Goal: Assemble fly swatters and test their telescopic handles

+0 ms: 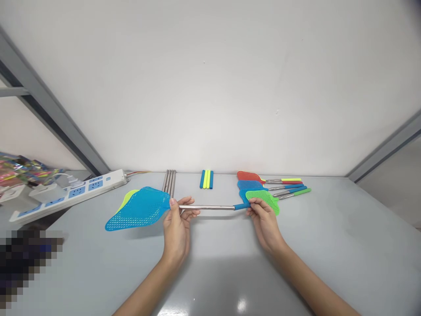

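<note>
I hold a blue fly swatter level above the grey table (230, 263). Its blue mesh head (140, 208) points left, and its steel rod (207, 207) runs right to a blue handle grip (241, 206). My left hand (177, 224) is closed on the rod just beside the head. My right hand (263, 219) is closed on the blue handle grip. A yellow-green mesh head (129, 198) lies under the blue one.
Finished swatters (272, 186) in red, blue and green lie at the back right. Loose steel rods (169, 181) and coloured grips (206, 179) lie by the white wall. A white power strip (70, 193) sits at the left.
</note>
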### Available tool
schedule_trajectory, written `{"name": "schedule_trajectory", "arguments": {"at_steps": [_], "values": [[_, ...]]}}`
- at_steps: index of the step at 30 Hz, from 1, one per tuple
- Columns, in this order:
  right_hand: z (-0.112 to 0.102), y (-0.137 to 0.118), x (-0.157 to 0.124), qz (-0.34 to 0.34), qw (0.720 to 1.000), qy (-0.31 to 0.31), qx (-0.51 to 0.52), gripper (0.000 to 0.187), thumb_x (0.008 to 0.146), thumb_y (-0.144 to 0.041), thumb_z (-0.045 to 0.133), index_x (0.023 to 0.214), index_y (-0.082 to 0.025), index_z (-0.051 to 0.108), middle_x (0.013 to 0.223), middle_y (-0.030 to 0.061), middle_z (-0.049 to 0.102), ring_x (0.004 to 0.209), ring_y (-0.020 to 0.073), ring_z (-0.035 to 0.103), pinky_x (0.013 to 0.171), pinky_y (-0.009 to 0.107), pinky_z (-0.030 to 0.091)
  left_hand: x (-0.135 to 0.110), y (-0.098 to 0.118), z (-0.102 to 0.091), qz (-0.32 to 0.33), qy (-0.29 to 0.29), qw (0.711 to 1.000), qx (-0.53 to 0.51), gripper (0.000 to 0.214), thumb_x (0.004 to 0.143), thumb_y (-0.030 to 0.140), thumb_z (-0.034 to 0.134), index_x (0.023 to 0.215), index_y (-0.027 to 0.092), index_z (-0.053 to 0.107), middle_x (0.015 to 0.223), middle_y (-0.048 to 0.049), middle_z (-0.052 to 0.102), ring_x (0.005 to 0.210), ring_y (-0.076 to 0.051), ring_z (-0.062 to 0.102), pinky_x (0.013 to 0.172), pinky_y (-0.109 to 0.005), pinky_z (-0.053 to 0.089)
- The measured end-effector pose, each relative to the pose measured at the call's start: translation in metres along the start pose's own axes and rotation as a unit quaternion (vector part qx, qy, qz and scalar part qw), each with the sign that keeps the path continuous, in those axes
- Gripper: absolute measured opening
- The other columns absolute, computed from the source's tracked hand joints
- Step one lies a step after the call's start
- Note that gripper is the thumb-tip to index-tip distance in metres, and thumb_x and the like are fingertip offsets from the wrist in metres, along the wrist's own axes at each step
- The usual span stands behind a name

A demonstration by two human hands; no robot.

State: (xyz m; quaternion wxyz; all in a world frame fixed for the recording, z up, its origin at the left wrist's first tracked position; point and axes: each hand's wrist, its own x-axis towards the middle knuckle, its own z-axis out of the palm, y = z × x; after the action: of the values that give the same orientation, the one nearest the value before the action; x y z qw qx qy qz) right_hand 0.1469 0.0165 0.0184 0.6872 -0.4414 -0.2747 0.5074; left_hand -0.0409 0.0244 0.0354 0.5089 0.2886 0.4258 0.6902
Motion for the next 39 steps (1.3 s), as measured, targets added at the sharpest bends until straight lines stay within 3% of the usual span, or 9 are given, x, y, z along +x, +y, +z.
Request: {"name": "schedule_trajectory", "arguments": {"at_steps": [10,23,35,39], "values": [[-0.009,-0.002,0.007,-0.007,1.0,-0.023,0.015,0.003,0.063,-0.02,0.056,0.065,-0.02,0.058,0.063,-0.0021,0.048,0.052,0.0093,0.042,0.051,0.025,0.034,0.0,0.0,-0.001,0.022,-0.011,1.0,-0.01,0.033,0.073,0.044,0.044,0.08,0.014,0.056,0.084,-0.0041,0.056,0.058,-0.009,0.056,0.061,-0.024,0.045],[-0.008,-0.008,0.007,0.024,0.999,-0.036,0.004,0.015,0.064,-0.026,0.059,0.077,-0.02,0.06,0.086,0.0025,0.058,0.056,0.0106,0.047,0.057,0.028,0.042,0.001,-0.001,-0.002,0.016,0.0,0.999,-0.028,0.032,0.071,0.044,0.048,0.078,0.014,0.056,0.081,-0.0033,0.057,0.056,-0.008,0.055,0.061,-0.024,0.044],[-0.009,-0.006,0.006,0.04,0.998,-0.042,-0.011,0.024,0.064,-0.03,0.06,0.086,-0.019,0.06,0.088,0.0045,0.059,0.056,0.0104,0.048,0.054,0.026,0.043,0.0,-0.002,-0.002,0.004,0.009,1.0,-0.03,0.031,0.071,0.043,0.047,0.077,0.014,0.057,0.08,-0.0018,0.058,0.053,-0.007,0.054,0.058,-0.023,0.044],[-0.003,-0.002,0.0,0.054,0.996,-0.068,-0.027,0.025,0.063,-0.031,0.061,0.085,-0.019,0.061,0.083,0.0041,0.06,0.057,0.01,0.049,0.056,0.025,0.043,-0.008,-0.004,0.002,-0.027,-0.024,0.999,-0.013,0.031,0.071,0.042,0.048,0.078,0.014,0.057,0.081,-0.003,0.059,0.054,-0.008,0.055,0.06,-0.025,0.044]]}}
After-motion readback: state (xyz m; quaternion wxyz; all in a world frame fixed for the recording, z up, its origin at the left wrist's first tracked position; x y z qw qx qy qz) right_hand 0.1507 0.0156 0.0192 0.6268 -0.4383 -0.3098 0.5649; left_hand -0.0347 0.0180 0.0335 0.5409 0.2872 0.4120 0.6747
